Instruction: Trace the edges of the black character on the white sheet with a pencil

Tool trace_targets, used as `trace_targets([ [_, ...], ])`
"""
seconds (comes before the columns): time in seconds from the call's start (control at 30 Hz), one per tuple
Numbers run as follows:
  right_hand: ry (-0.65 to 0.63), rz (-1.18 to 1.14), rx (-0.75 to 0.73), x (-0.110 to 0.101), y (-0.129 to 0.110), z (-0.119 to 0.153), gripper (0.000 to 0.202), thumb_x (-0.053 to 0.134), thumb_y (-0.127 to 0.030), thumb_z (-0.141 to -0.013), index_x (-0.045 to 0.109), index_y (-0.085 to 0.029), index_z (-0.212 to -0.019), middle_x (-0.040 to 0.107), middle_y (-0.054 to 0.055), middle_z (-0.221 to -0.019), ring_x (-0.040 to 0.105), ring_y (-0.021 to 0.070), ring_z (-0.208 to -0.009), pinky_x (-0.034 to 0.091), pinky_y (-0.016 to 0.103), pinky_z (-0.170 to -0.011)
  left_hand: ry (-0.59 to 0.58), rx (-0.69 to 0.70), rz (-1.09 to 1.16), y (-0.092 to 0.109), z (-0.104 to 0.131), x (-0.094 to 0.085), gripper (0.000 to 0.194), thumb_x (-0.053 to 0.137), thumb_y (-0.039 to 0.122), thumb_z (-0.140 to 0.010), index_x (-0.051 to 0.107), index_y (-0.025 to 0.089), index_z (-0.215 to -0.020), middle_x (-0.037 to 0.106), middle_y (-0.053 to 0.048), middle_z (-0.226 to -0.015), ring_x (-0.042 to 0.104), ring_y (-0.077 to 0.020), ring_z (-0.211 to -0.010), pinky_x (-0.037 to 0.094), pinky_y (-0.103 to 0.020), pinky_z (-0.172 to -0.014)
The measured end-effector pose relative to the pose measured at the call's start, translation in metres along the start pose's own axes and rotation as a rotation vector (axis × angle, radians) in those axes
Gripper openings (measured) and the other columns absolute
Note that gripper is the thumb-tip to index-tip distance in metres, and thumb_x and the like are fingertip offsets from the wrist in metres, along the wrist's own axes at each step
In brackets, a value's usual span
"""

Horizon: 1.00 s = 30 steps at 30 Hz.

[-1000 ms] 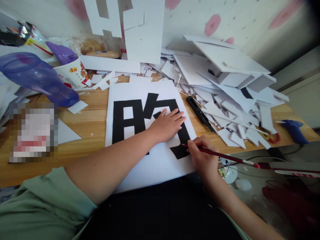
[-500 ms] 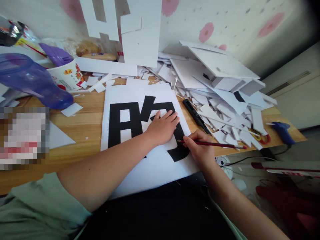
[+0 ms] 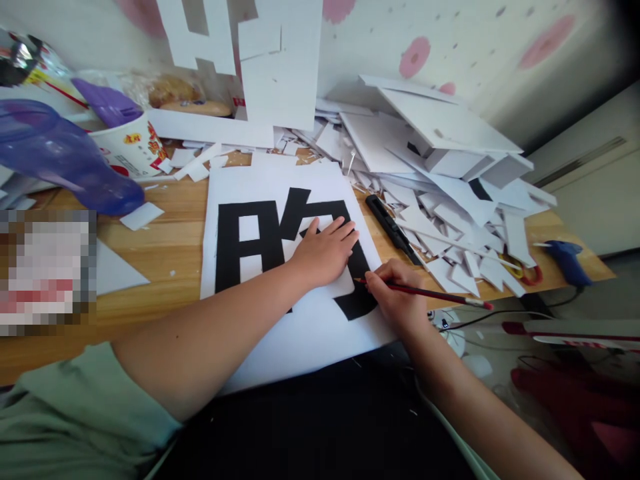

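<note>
A large white board lies at the table's front edge, and on it rests a black cut-out character with angular strokes. My left hand is spread flat over the character's right half, pressing on it, with its fingers pointing away to the right. In my right hand a dark red pencil is pinched close to its tip. The tip meets the inner edge of the character's right stroke, just beside the left hand's heel. My left forearm hides the lower part of the character's left half.
A black utility knife lies right of the board. Beyond it are white scraps, stacked white boards, scissors and a blue glue gun. A purple bottle and paper cup stand at left.
The view has shifted very slightly. The pencil tip has moved a tiny bit up along the stroke's inner edge; my left hand stays in place on the character.
</note>
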State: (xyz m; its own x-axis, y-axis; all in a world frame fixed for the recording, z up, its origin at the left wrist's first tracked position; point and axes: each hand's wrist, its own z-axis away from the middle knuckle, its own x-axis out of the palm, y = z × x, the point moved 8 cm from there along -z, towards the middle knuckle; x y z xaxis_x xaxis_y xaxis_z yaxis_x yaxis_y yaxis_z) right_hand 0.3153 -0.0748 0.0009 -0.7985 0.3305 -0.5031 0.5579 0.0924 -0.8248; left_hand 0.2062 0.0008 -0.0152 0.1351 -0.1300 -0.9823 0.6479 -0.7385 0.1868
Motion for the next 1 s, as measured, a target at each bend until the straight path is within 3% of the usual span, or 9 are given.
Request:
trace_targets([
  [0.33, -0.049, -0.048, -0.07, -0.002, -0.001, 0.003, 0.029, 0.061, -0.014, -0.075, 0.043, -0.022, -0.053, 0.054, -0.002, -0.053, 0.049, 0.012, -0.049, 0.036, 0.028, -0.049, 0.002, 0.007, -0.009, 0.001, 0.0, 0.0, 0.046, 0.029, 0.022, -0.097, 0.036, 0.019, -0.143, 0.028, -0.004, -0.156, 0.02, -0.0242, -0.144, 0.021, -0.06, -0.112],
  [0.6, -0.071, -0.118, 0.006, -0.003, 0.005, 0.005, 0.029, 0.063, -0.016, -0.075, 0.046, -0.022, -0.053, 0.056, -0.002, -0.053, 0.051, 0.0126, -0.05, 0.038, 0.027, -0.051, 0.045, -0.017, 0.009, -0.002, 0.0, -0.002, 0.046, 0.031, 0.02, -0.097, 0.038, 0.017, -0.142, 0.029, -0.006, -0.156, 0.02, -0.026, -0.144, 0.022, -0.058, -0.112],
  [0.8, -0.097, -0.194, 0.173, -0.001, 0.009, -0.02, 0.025, 0.066, -0.022, -0.074, 0.051, -0.021, -0.055, 0.06, -0.002, -0.051, 0.056, 0.0139, -0.05, 0.041, 0.027, -0.05, 0.068, -0.146, -0.001, -0.011, -0.001, -0.004, 0.047, 0.031, 0.017, -0.095, 0.04, 0.012, -0.141, 0.031, -0.01, -0.154, 0.021, -0.0286, -0.144, 0.019, -0.061, -0.113],
  [1.0, -0.075, -0.102, 0.064, 0.011, 0.001, -0.045, 0.024, 0.062, -0.019, -0.07, 0.048, -0.021, -0.052, 0.054, -0.004, -0.049, 0.047, 0.0115, -0.048, 0.036, 0.026, -0.047, 0.031, -0.132, -0.016, -0.011, -0.002, -0.003, 0.048, 0.03, 0.019, -0.096, 0.04, 0.01, -0.141, 0.03, -0.01, -0.155, 0.023, -0.0278, -0.143, 0.025, -0.055, -0.113],
])
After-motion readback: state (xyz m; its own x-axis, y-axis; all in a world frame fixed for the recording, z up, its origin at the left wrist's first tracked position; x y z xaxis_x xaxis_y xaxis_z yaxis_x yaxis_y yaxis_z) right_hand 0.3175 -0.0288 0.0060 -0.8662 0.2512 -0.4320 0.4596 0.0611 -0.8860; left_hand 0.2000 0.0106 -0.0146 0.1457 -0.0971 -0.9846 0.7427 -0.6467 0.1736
